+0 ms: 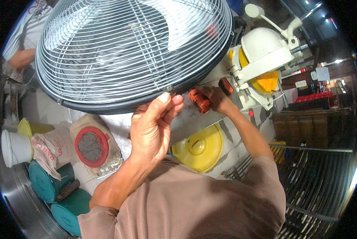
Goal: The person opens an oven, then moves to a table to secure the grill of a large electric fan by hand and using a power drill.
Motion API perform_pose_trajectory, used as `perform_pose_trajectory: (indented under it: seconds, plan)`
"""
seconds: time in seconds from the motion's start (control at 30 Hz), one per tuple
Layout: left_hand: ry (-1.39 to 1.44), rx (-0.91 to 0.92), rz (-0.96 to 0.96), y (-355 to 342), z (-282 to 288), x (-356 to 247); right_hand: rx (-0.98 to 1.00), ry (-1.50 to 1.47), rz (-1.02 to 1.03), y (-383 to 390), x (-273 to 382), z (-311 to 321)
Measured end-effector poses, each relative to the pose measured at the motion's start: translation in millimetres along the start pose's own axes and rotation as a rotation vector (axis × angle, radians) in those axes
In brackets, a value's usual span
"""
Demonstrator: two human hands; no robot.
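A large round fan (138, 51) with a silvery wire guard and a black rim fills the upper part of the view. At its near edge, my left hand (152, 125) is closed, thumb and forefinger pinched on a small dark fastener (169, 89) at the guard's rim. To the right, an orange and black cordless drill (199, 101) lies on its side on the metal tabletop (186, 123). My right hand (218, 98) is wrapped over the drill's grip, between its body and its battery end; the fingertips are partly hidden.
A cream-coloured machine (262, 47) with a yellow part stands right of the fan. On the floor are a yellow lid (198, 147), teal drums (72, 211), a white bucket (15, 148) and a sack (55, 147). Another person's arm (22, 59) shows at upper left.
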State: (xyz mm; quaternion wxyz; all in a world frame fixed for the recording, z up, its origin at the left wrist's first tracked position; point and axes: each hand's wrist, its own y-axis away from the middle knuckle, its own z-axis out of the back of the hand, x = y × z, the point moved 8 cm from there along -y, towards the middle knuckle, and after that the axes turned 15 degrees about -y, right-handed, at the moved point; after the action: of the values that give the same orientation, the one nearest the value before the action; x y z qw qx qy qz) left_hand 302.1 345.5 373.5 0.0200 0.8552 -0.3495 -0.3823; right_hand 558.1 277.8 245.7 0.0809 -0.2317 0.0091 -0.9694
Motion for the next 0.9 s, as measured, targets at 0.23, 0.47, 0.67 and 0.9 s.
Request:
perform_pose_trajectory:
  seconds: [0.23, 0.47, 0.67, 0.9]
  plan:
    - [-0.005, 0.017, 0.039, 0, 0, 3, -0.197, -0.108, -0.227, 49, 61, 68]
    - [0.000, 0.019, 0.032, -1, 4, 5, -0.715, -0.291, -0.627, 106, 141, 235]
    - [0.020, 0.052, 0.029, -2, -3, 5, -0.631, -0.250, -0.298, 100, 269, 322]
    - [0.045, 0.079, 0.016, -2, -5, 4, -0.490, -0.183, -0.398, 26, 314, 298]
